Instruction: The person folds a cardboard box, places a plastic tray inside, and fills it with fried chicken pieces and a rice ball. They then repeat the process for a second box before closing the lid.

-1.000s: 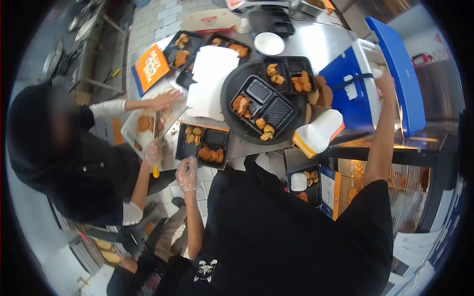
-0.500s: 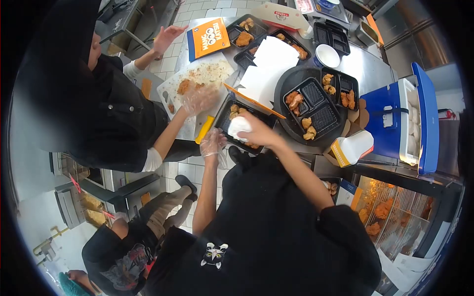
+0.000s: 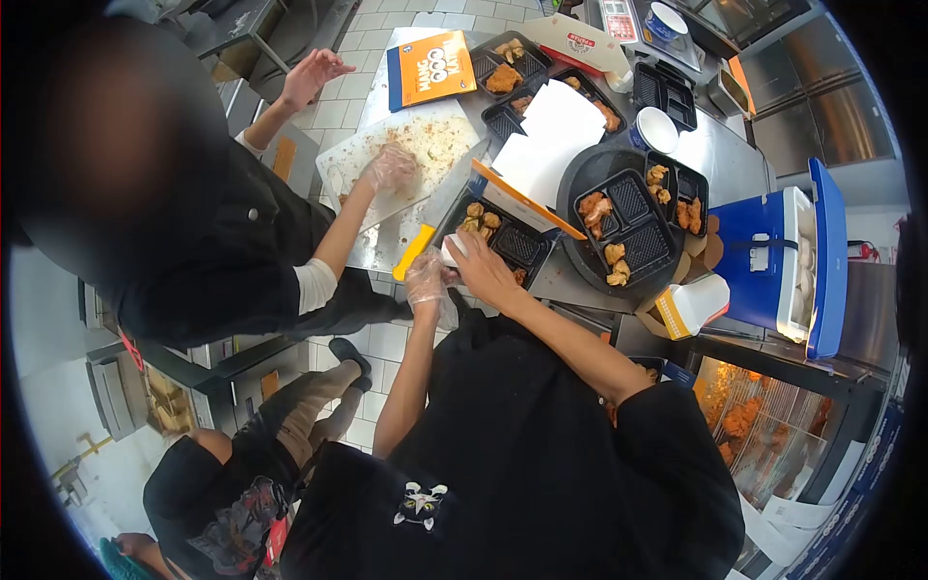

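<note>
My right hand (image 3: 483,274), bare, is closed on a rounded white bundle (image 3: 452,249) that looks like wrapped paper. In a clear plastic glove, my left hand (image 3: 425,278) has its fingers curled at the bundle's left side. Both hands meet over the near left corner of a black compartment tray (image 3: 522,244). Several browned food pieces (image 3: 477,218) lie in that tray. A yellow handle (image 3: 414,253) rests just left of it, and an open orange-edged carton (image 3: 527,205) stands along its far side. My fingers partly hide the bundle.
At left, a co-worker's gloved hand (image 3: 391,166) is over a crumb-covered white board (image 3: 440,135). A black tray (image 3: 628,217) with chicken sits on a dark round plate (image 3: 570,174). Right are a blue cooler (image 3: 754,242) and a heated chicken cabinet (image 3: 773,425). Another person is lower left.
My right hand has brought the white bundle left and nearer, to my left hand. The fried piece by the co-worker's hand no longer shows on the board. The view has shifted slightly.
</note>
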A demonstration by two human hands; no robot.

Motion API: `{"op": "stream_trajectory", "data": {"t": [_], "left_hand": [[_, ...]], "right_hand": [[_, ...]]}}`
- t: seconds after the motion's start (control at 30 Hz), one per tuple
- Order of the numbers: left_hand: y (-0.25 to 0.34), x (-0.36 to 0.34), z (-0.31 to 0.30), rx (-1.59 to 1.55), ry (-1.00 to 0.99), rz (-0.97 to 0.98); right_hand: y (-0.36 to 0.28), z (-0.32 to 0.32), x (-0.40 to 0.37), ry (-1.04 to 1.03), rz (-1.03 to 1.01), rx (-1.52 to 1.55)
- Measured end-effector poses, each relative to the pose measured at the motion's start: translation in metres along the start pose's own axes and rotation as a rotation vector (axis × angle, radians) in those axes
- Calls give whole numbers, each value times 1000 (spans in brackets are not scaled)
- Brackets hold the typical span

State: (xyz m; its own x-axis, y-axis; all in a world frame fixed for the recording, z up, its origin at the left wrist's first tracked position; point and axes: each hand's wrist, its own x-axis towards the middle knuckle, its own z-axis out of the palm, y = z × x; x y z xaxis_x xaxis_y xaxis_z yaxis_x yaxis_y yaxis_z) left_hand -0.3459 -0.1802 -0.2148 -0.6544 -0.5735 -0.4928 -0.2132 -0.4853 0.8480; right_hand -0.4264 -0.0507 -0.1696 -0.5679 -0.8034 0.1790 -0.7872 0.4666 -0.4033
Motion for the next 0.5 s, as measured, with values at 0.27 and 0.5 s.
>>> {"op": "stream_trajectory", "data": {"t": [0.27, 0.5], "left_hand": [[10, 6, -3, 67, 36, -17], [11, 18, -1, 79, 109, -62]], "right_hand": [[-16, -4, 16, -64, 219, 53], [-1, 10, 18, -4, -12, -108]]}}
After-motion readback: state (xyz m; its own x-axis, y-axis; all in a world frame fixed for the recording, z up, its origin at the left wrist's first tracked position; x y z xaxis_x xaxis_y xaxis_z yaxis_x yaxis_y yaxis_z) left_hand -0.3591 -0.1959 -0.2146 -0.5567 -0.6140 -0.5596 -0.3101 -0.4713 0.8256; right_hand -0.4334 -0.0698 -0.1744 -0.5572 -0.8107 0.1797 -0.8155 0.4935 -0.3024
